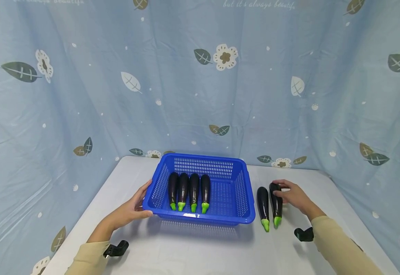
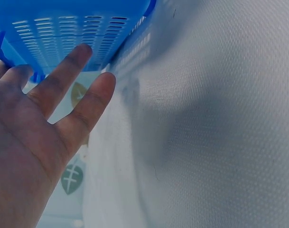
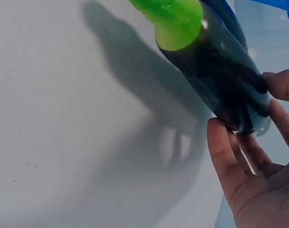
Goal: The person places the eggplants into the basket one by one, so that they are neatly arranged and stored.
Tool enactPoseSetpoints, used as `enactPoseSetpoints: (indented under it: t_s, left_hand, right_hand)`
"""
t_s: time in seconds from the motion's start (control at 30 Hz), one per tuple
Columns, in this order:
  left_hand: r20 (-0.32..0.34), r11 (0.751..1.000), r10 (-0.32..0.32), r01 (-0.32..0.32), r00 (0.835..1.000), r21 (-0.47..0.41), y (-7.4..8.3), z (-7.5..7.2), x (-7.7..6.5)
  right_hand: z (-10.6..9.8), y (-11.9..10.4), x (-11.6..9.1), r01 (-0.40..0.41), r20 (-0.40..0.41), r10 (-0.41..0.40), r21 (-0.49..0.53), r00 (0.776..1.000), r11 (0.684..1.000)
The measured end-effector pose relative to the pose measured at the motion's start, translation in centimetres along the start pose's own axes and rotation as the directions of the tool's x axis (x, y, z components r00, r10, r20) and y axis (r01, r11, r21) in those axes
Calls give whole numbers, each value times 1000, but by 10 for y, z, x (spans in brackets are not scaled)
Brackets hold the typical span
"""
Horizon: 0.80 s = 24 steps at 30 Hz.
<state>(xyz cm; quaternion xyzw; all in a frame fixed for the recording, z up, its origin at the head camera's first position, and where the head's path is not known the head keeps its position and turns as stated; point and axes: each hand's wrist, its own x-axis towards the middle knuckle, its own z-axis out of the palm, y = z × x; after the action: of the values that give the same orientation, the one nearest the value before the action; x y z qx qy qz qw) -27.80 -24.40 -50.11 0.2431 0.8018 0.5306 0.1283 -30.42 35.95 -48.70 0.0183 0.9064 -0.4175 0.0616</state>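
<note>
My right hand [image 1: 296, 196] grips the rightmost dark purple eggplant [image 3: 220, 80] near its rounded end, thumb on one side and fingers on the other. Its green stem end [image 3: 180, 23] points toward me. Just left of it a second eggplant [image 1: 263, 206] lies on the table, side by side. My left hand [image 1: 130, 208] is at the left side of a blue plastic basket [image 1: 203, 218], thumb by the front corner. In the left wrist view, the fingers [image 2: 89, 104] stretch out, spread, along the basket's slotted wall. Several eggplants [image 1: 194, 191] lie in a row inside the basket's left half.
The white table [image 1: 200, 252] carries the basket at its middle. Behind and at both sides hangs a blue curtain [image 1: 186, 95] with leaf and flower prints. Black wrist mounts [image 1: 116, 249] stick out below both hands.
</note>
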Motion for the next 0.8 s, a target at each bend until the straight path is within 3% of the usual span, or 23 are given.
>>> enactPoseSetpoints:
  t_s: [0.4, 0.8]
  left_hand:
    - [16, 1000, 1, 0, 1000, -21, 1, -1, -1]
    - [16, 1000, 1, 0, 1000, -15, 0, -1, -1]
  right_hand:
    - [-3, -24, 2, 69, -2, -69, 54, 998, 996]
    - [-3, -47, 8, 111, -12, -110, 27, 994, 994]
